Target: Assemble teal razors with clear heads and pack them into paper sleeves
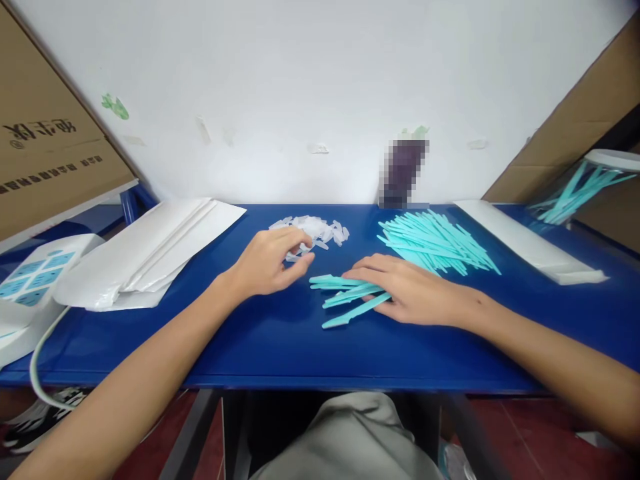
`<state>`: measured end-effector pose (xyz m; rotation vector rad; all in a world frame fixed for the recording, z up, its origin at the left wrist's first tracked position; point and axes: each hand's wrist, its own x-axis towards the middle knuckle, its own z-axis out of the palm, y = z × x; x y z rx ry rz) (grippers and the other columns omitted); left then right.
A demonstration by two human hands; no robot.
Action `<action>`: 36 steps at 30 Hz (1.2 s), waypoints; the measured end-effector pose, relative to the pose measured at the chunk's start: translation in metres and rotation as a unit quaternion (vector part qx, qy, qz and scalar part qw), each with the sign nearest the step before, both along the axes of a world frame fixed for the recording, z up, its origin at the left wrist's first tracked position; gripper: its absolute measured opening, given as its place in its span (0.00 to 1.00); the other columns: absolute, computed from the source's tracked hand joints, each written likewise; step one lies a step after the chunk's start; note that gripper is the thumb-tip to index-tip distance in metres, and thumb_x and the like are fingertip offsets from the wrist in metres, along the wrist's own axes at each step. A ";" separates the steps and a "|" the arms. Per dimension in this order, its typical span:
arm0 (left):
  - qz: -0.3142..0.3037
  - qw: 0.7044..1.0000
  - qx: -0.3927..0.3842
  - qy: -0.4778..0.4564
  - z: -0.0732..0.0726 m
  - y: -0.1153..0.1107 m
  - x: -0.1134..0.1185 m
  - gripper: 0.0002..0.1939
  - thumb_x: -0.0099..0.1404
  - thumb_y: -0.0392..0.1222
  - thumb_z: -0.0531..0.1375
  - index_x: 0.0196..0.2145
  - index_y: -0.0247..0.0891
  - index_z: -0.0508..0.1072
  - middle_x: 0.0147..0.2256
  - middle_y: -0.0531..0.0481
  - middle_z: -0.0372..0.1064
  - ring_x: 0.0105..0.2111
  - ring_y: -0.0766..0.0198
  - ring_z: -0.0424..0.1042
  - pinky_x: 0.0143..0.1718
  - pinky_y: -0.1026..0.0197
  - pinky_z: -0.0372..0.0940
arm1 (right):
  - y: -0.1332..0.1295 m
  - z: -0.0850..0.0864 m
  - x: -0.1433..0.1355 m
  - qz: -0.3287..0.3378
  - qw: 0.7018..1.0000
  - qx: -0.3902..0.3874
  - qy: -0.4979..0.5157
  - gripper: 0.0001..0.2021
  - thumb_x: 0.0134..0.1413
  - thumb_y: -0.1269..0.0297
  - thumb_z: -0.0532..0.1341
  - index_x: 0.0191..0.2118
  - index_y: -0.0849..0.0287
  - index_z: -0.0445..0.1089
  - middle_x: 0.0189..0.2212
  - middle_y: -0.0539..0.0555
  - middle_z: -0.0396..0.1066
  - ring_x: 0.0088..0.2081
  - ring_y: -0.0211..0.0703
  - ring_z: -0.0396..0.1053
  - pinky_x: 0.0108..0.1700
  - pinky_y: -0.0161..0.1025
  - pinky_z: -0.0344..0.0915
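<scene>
Blue table (280, 353). Nearest: a few teal sticks (350, 315), fanned just above the near edge, loosely gripped under the half-curled fingers of the right hand (410, 287). Left hand (265, 263) curled beside the clear caps (320, 230), thumb and fingertips parted; nothing seen held, though the palm is hidden. Stick pile (435, 243) farther back, beyond the right hand.

Risks, as judged: sticks could be shed or crossed if the loose grip is slackened; caps could be scattered by a knuckle brushed through them; the pile could be dragged by the right wrist.

Writing: dark Chinese-looking characters on the carton (45, 80) at left—apparently reversed, a ringed R beside them, not safely read. Blue labels on the power strip (30, 280), too small to read.
</scene>
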<state>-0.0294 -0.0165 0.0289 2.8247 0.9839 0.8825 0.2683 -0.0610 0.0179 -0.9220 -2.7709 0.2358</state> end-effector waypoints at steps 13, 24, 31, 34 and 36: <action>-0.136 0.973 -0.131 0.134 -0.022 -0.026 0.032 0.47 0.71 0.68 0.58 0.76 0.44 0.48 0.68 0.37 0.60 0.61 0.43 0.69 0.60 0.46 0.65 | -0.007 0.010 0.007 0.012 0.999 -0.028 -0.025 0.28 0.58 0.60 0.64 0.64 0.56 0.70 0.59 0.64 0.71 0.55 0.63 0.70 0.55 0.61 0.67; -0.118 0.977 -0.124 0.129 -0.028 -0.009 0.020 0.37 0.74 0.60 0.57 0.72 0.37 0.59 0.67 0.32 0.60 0.65 0.40 0.64 0.65 0.39 0.62 | -0.004 0.005 0.010 -0.002 0.998 -0.047 -0.040 0.28 0.73 0.50 0.52 0.74 0.47 0.58 0.72 0.62 0.58 0.66 0.64 0.63 0.63 0.67 0.62; -0.106 0.979 -0.125 0.123 -0.026 -0.006 0.015 0.38 0.74 0.63 0.56 0.73 0.41 0.58 0.69 0.33 0.58 0.67 0.39 0.61 0.67 0.38 0.59 | -0.002 -0.002 0.010 -0.022 0.998 -0.044 -0.039 0.28 0.75 0.49 0.49 0.74 0.47 0.57 0.73 0.62 0.56 0.69 0.63 0.60 0.66 0.67 0.60; -0.110 0.980 -0.119 0.116 -0.026 -0.007 0.017 0.38 0.75 0.63 0.54 0.73 0.40 0.57 0.69 0.32 0.57 0.67 0.39 0.60 0.67 0.37 0.58 | -0.002 -0.002 0.008 -0.014 0.999 -0.032 -0.027 0.27 0.74 0.50 0.51 0.74 0.47 0.58 0.73 0.63 0.56 0.68 0.63 0.61 0.65 0.65 0.61; -0.117 0.980 -0.120 0.108 -0.025 -0.009 0.019 0.41 0.74 0.66 0.55 0.74 0.39 0.57 0.68 0.30 0.57 0.67 0.37 0.59 0.67 0.35 0.57 | -0.004 -0.001 0.007 -0.007 0.999 -0.022 -0.027 0.28 0.74 0.50 0.52 0.73 0.48 0.58 0.73 0.63 0.56 0.68 0.63 0.62 0.65 0.65 0.62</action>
